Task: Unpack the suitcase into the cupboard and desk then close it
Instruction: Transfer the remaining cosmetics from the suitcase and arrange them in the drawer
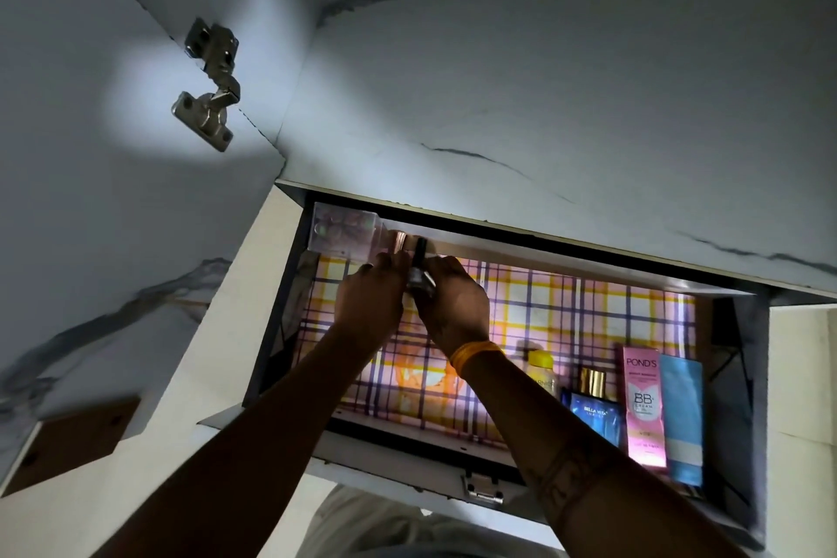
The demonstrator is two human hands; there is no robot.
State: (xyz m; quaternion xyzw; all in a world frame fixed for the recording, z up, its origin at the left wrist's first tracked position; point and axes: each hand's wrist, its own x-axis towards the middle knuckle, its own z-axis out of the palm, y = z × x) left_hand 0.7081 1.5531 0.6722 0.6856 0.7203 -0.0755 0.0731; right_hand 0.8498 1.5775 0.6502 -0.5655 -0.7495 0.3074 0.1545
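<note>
I reach into the cupboard (733,376) with its smooth checked floor. The clear plastic box (346,236) sits at eleven o'clock from my hands. My right hand (453,308) and left hand (369,301) pinch a small shiny bottle (419,274), standing up with its black cap on top.

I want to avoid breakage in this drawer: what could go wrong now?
1. Both hands, left hand and right hand, crowd one small dark-capped bottle; it may slip.
2. It sits close beside the clear plastic box and could knock it.
3. The pink Pond's carton stands upright; jolting the drawer may topple it.
</note>
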